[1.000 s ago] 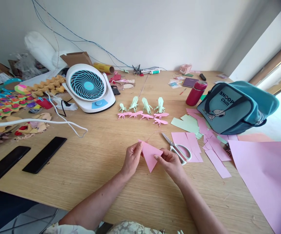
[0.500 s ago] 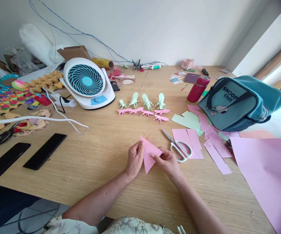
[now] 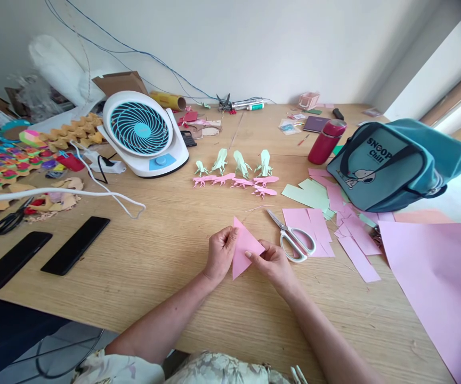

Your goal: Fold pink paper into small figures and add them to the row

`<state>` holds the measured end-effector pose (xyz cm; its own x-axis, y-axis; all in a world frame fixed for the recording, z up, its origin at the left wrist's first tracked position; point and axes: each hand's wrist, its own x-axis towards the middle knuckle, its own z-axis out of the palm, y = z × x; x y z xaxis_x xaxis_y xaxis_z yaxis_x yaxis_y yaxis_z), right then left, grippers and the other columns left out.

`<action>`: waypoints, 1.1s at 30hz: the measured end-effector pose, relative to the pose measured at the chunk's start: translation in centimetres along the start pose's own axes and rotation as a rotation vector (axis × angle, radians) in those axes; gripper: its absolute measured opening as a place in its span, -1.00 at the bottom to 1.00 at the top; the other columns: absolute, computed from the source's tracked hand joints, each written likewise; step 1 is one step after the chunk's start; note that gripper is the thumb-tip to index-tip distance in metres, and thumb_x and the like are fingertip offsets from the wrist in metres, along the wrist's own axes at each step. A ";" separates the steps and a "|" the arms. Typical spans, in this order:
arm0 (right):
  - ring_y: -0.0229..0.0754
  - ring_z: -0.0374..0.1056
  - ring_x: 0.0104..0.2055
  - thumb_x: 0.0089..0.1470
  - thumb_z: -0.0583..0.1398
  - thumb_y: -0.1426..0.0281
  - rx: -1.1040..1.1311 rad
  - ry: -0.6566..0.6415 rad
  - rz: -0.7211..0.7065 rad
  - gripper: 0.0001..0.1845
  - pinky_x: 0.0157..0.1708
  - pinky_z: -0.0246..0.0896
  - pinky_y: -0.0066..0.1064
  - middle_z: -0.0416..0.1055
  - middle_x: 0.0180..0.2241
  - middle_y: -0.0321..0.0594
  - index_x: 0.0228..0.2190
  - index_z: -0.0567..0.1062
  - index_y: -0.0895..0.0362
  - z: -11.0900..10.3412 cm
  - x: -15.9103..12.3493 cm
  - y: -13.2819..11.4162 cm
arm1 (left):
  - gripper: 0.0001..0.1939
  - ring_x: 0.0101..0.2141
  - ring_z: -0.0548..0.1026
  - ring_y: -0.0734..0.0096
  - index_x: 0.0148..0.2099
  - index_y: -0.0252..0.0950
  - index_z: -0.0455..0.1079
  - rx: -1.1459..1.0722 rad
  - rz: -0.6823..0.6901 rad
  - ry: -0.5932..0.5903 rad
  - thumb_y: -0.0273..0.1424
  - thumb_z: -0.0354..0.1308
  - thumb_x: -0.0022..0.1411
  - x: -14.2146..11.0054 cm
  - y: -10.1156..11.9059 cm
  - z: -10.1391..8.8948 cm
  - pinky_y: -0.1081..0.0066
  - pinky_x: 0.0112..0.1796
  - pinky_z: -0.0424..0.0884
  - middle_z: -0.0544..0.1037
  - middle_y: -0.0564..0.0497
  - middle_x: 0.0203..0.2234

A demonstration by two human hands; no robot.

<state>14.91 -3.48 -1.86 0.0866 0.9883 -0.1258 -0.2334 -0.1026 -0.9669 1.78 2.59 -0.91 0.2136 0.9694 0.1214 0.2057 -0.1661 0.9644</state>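
Both hands grip one piece of pink paper [image 3: 243,246] folded into a triangle, held just above the wooden table [image 3: 166,240]. My left hand [image 3: 221,255] pinches its left edge, thumb on top. My right hand [image 3: 276,265] holds the right corner, thumb flat on the face and fingers behind, partly hidden. White-handled scissors [image 3: 299,242] lie beside my right hand, partly over cut pink sheets [image 3: 320,234]. Beyond the hands stand several folded green paper figures [image 3: 241,164], with a row of pink paper figures [image 3: 242,183] in front of them.
On the right are a teal bag [image 3: 386,165], a red bottle [image 3: 326,142], green paper [image 3: 307,194] and a large pink sheet [image 3: 434,277]. A white fan [image 3: 144,133], a cable [image 3: 54,190], two black phones [image 3: 76,245] [image 3: 12,261] and black scissors [image 3: 8,223] occupy the left.
The pink triangle has turned slightly in the hands, its lower tip shifting left. Both hands keep their hold on it. The whole view has shifted a little.
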 end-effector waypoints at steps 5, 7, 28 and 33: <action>-0.30 0.10 -0.52 -0.15 0.38 0.09 -0.011 0.011 -0.034 -0.56 -0.53 0.05 -0.46 0.23 -0.59 -0.36 -0.61 0.34 0.11 -0.3 0.0 0.5 | -0.50 -0.58 0.04 0.55 -0.58 -0.26 0.01 -0.009 -0.011 0.029 -0.10 0.01 0.29 0.1 0.0 -0.1 0.48 -0.54 0.01 0.05 0.15 -0.68; -0.30 0.09 -0.52 -0.12 0.36 0.09 -0.011 0.029 -0.050 -0.57 -0.52 0.05 -0.45 0.22 -0.59 -0.36 -0.61 0.33 0.11 -0.5 0.1 0.6 | -0.50 -0.57 0.04 0.55 -0.57 -0.26 0.01 -0.027 -0.013 0.021 -0.09 0.02 0.28 0.1 -0.1 -0.1 0.48 -0.53 0.02 0.05 0.15 -0.67; -0.29 0.13 -0.49 -0.09 0.38 0.17 0.050 0.016 -0.102 -0.65 -0.46 0.04 -0.43 0.29 -0.55 -0.34 -0.58 0.40 0.12 -0.7 -0.1 -0.2 | -0.60 -0.52 0.27 0.53 -0.41 -0.37 0.38 -0.524 -0.271 -0.169 -0.11 0.32 0.04 -0.4 -0.6 0.7 0.49 -0.46 0.21 0.39 0.07 -0.56; -0.30 0.10 -0.50 -0.02 0.35 0.17 0.049 0.012 -0.118 -0.66 -0.48 0.01 -0.44 0.26 -0.55 -0.35 -0.57 0.39 0.12 -0.9 -0.1 -0.1 | -0.61 -0.50 0.31 0.52 -0.39 -0.39 0.40 -0.612 -0.324 -0.182 -0.18 0.40 -0.05 -0.6 -0.2 0.7 0.49 -0.43 0.24 0.42 0.05 -0.54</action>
<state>15.81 -3.72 -1.99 0.1274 0.9917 -0.0143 -0.2676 0.0205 -0.9633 2.32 1.89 -1.30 0.3991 0.8985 -0.1827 -0.2759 0.3077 0.9106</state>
